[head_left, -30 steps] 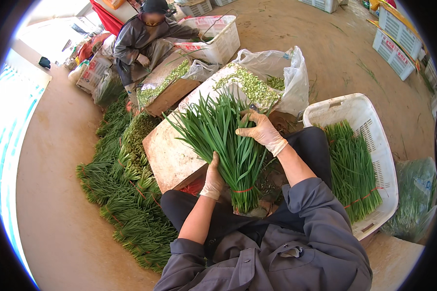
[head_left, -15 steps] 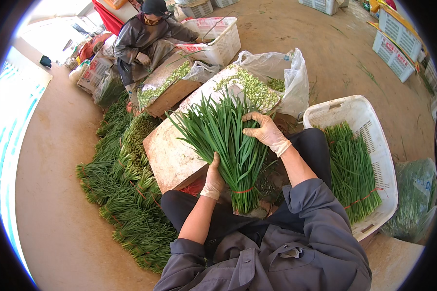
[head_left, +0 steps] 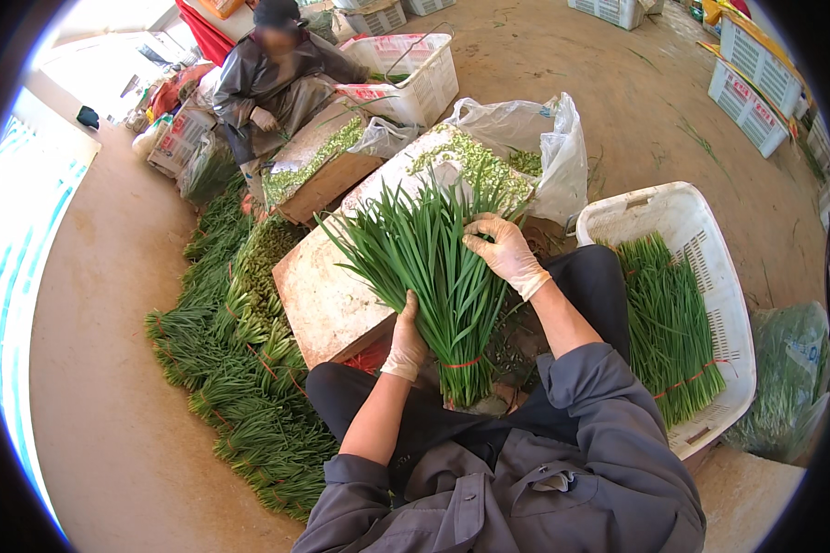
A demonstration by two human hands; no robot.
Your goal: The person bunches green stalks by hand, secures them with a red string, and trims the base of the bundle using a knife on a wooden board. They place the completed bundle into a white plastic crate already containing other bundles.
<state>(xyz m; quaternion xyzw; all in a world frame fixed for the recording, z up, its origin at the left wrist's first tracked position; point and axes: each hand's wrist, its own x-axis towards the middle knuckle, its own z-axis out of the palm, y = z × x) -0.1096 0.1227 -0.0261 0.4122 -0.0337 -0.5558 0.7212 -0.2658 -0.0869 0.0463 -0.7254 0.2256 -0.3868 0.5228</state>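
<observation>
A large bundle of garlic chives (head_left: 433, 267) stands tilted between my knees, its leaves fanned out at the top. Low around its stalks runs a red band (head_left: 461, 363). My left hand (head_left: 406, 343), in a thin pale glove, grips the left side of the bundle, its thumb up and its fingers hidden behind the leaves. At the upper right, my gloved right hand (head_left: 503, 251) pinches some leaf blades between bent fingers and thumb. Behind the leaves is a worn, pale wooden block (head_left: 327, 295) strewn with cut pieces (head_left: 480, 170).
At my right stands a white plastic crate (head_left: 710, 267) with banded chives (head_left: 664, 323); a clear bag (head_left: 784, 378) of greens lies beside it. Piled bundles (head_left: 258, 415) cover the floor at left. A co-worker (head_left: 277, 83) sits at another block (head_left: 314, 157), near a white crate (head_left: 433, 83).
My right hand's fingers have bent and drawn closer together on the leaf blades. My left hand and the bundle have barely moved. The co-worker's head has lifted.
</observation>
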